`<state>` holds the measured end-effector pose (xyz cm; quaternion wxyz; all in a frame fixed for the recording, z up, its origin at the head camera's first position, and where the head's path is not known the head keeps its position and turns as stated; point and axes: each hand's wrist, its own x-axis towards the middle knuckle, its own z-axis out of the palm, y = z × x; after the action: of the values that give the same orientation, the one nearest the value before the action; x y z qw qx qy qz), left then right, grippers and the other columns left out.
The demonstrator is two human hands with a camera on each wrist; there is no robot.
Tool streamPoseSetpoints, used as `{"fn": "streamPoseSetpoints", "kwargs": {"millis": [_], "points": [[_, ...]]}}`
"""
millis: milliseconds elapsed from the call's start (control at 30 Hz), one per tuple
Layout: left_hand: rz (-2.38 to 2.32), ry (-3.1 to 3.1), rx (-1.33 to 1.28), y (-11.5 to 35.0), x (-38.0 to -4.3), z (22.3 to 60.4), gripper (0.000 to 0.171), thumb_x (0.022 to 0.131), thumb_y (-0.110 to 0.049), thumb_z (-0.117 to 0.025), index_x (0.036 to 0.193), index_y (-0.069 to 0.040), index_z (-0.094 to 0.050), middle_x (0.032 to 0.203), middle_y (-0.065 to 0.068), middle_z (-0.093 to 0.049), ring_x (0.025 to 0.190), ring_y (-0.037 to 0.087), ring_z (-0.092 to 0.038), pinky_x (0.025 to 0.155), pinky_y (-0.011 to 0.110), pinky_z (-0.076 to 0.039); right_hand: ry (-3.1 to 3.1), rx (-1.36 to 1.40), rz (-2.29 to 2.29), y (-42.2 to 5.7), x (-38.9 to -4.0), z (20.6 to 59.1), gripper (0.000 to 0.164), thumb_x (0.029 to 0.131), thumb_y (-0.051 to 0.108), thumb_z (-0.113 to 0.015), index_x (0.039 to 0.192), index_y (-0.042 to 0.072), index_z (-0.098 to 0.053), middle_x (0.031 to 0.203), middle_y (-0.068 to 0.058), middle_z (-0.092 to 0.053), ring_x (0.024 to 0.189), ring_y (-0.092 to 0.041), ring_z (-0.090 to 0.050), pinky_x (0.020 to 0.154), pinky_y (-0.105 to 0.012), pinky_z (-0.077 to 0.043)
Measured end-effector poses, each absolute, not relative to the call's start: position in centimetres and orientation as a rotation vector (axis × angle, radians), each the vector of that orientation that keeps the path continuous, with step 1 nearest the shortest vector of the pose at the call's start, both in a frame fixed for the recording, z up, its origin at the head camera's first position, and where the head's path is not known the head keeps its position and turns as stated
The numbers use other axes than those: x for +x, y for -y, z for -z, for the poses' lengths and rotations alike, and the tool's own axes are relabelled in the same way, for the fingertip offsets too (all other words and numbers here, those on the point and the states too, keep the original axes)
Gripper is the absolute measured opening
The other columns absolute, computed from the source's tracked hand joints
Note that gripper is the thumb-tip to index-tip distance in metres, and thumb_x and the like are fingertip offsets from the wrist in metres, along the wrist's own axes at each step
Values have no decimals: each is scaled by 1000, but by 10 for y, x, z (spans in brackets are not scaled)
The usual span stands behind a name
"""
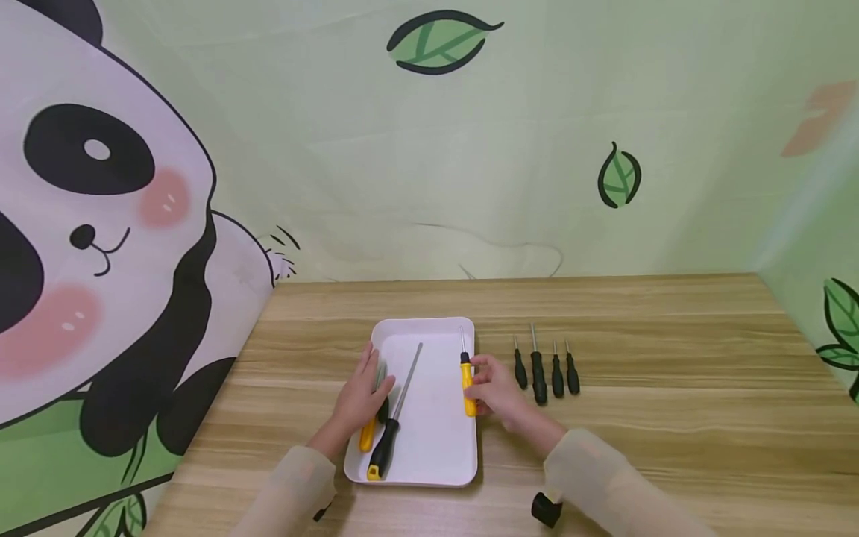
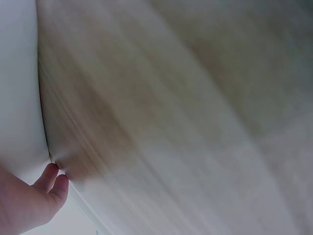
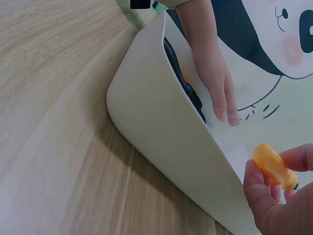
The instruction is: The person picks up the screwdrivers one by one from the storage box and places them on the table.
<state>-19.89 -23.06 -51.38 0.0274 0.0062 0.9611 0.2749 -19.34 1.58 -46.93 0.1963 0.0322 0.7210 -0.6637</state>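
Note:
My right hand (image 1: 499, 391) pinches a yellow-handled screwdriver (image 1: 468, 388) between thumb and fingers at the right rim of the white tray (image 1: 436, 447). Its thin shaft points away from me, over the tray; the right wrist view shows the yellow handle (image 3: 274, 166) between the fingertips. Across the tray, my left hand (image 1: 359, 399) rests at the left rim, fingers fairly straight. Inside lies a long screwdriver (image 1: 384, 447) with a black and yellow handle. Beside it is another yellow handle (image 1: 367, 435), partly hidden by the left hand, along with a dark handle (image 1: 383, 410).
Right of the tray, several black-handled screwdrivers (image 1: 539, 377) lie in a row, shafts pointing away from me. Everything stands on a wood-grain table (image 1: 671, 418). A wall covering (image 1: 537, 112) with a panda and leaves rises behind the table's far edge.

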Motion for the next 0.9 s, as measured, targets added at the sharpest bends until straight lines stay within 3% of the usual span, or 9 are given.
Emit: {"fn": "streamPoseSetpoints", "kwargs": {"millis": [900], "points": [[-859, -2950, -9, 231, -199, 513, 68, 90, -37, -49, 142, -5, -20, 152, 6, -5, 136, 31, -21, 107, 49, -25, -2115, 103, 1835, -57, -207, 474, 43, 76, -9, -55, 116, 0, -40, 84, -9, -46, 64, -17, -53, 50, -26, -51]]}}
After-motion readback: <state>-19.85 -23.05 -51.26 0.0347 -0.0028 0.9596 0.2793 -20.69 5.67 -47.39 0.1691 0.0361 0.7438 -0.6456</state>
